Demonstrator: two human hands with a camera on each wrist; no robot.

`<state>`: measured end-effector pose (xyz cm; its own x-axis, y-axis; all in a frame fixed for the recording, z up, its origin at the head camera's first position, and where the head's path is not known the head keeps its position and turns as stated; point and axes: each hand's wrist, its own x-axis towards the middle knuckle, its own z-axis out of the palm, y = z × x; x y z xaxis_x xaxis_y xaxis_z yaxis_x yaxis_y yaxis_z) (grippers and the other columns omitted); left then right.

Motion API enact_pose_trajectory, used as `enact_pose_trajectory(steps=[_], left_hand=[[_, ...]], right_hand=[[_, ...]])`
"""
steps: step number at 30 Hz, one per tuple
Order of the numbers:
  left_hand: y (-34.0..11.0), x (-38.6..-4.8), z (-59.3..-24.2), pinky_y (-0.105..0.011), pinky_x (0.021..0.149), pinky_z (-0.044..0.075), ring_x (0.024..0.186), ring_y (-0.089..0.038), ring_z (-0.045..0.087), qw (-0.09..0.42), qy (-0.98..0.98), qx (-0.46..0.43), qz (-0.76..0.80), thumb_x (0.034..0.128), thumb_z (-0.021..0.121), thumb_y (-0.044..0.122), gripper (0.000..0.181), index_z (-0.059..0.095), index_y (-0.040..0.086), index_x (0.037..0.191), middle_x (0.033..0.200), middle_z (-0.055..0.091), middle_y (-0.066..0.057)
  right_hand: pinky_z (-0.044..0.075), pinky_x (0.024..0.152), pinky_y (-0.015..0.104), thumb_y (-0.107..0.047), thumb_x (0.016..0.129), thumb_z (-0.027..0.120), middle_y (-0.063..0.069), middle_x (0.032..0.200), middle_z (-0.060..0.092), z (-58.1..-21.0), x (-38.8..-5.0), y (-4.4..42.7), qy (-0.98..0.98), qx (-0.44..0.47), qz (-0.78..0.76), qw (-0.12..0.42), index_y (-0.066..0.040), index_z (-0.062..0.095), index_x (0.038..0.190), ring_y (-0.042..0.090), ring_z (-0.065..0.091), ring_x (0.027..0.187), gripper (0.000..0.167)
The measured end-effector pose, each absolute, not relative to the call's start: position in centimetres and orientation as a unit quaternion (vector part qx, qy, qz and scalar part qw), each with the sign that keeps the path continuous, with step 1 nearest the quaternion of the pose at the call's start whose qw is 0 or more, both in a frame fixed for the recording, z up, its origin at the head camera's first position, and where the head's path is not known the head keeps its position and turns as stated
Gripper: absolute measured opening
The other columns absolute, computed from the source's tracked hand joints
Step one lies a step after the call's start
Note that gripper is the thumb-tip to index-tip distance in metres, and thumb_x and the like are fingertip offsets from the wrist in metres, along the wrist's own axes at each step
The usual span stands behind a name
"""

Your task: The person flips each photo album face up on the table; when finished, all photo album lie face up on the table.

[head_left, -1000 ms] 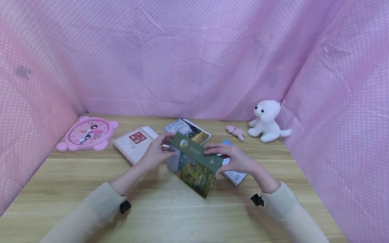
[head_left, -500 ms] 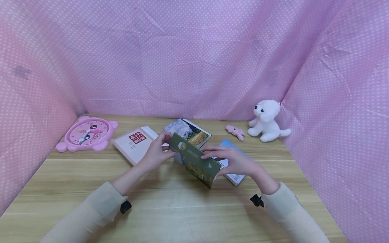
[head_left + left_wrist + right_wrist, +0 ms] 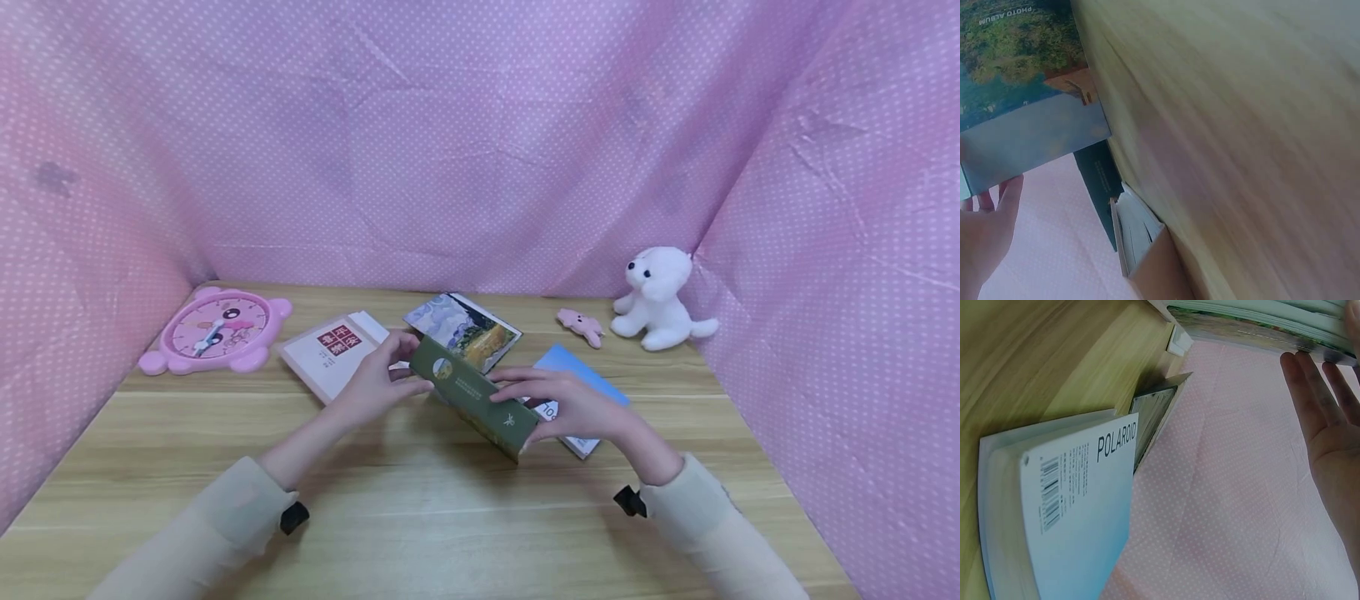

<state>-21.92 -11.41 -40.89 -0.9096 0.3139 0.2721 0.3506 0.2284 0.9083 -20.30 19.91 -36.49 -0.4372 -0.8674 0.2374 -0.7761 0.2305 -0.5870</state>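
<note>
A photo album (image 3: 474,393) with a dark green spine is held by both hands at mid-table, spine up. Its painted cover, lettered PHOTO ALBUM, shows in the left wrist view (image 3: 1022,69). The left hand (image 3: 378,381) grips its left end between thumb and fingers; the right hand (image 3: 577,404) grips its right end. Page edges of the album (image 3: 1260,319) appear in the right wrist view. Whether its lower edge touches the table cannot be told. Beyond the right hand lies a blue and white book (image 3: 581,375), lettered POLAROID in the right wrist view.
Left of the left hand lies a pale book (image 3: 322,358) with red square characters. A book with a painted landscape cover (image 3: 465,329) lies behind the album. Farther out are a pink toy clock (image 3: 217,329), a small pink toy (image 3: 581,325) and a white plush dog (image 3: 660,300).
The album has tipped, so its front cover turned down out of the head view and its spine faces up. Both hands moved slightly left and lower with it.
</note>
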Motion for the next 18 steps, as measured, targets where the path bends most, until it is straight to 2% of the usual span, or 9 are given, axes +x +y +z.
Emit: enact_pose_trajectory(steps=[9, 14, 18], left_hand=[[-12.4, -21.6, -40.9, -0.032, 0.087, 0.054, 0.107, -0.026, 0.057, 0.007, -0.799, -0.218, -0.560, 0.0724, 0.081, 0.015, 0.051, 0.051, 0.007, 0.112, 0.112, 0.057, -0.010], [-12.9, -21.3, -40.7, -0.034, 0.079, 0.056, 0.093, -0.020, 0.058, 0.036, -0.820, -0.212, -0.530, 0.0720, 0.082, 0.021, 0.044, 0.056, 0.009, 0.106, 0.099, 0.061, -0.007], [-13.2, -21.1, -40.5, -0.030, 0.072, 0.054, 0.083, -0.017, 0.057, 0.046, -0.828, -0.202, -0.521, 0.0706, 0.083, 0.024, 0.043, 0.057, 0.010, 0.103, 0.091, 0.060, -0.005]], right_hand=[[0.055, 0.083, 0.025, -0.029, 0.081, 0.074, 0.007, 0.148, 0.039, -37.0, -19.7, 19.3, 0.771, -0.531, -0.339, 0.096, -0.016, 0.053, 0.135, 0.022, 0.044, 0.129, 0.059], [0.055, 0.081, 0.025, -0.022, 0.079, 0.075, 0.011, 0.146, 0.041, -37.3, -19.2, 19.0, 0.761, -0.532, -0.356, 0.104, -0.011, 0.049, 0.136, 0.022, 0.043, 0.130, 0.064], [0.056, 0.081, 0.027, -0.018, 0.078, 0.077, 0.011, 0.145, 0.043, -37.5, -18.9, 18.6, 0.755, -0.526, -0.375, 0.115, -0.008, 0.046, 0.138, 0.022, 0.047, 0.126, 0.068]])
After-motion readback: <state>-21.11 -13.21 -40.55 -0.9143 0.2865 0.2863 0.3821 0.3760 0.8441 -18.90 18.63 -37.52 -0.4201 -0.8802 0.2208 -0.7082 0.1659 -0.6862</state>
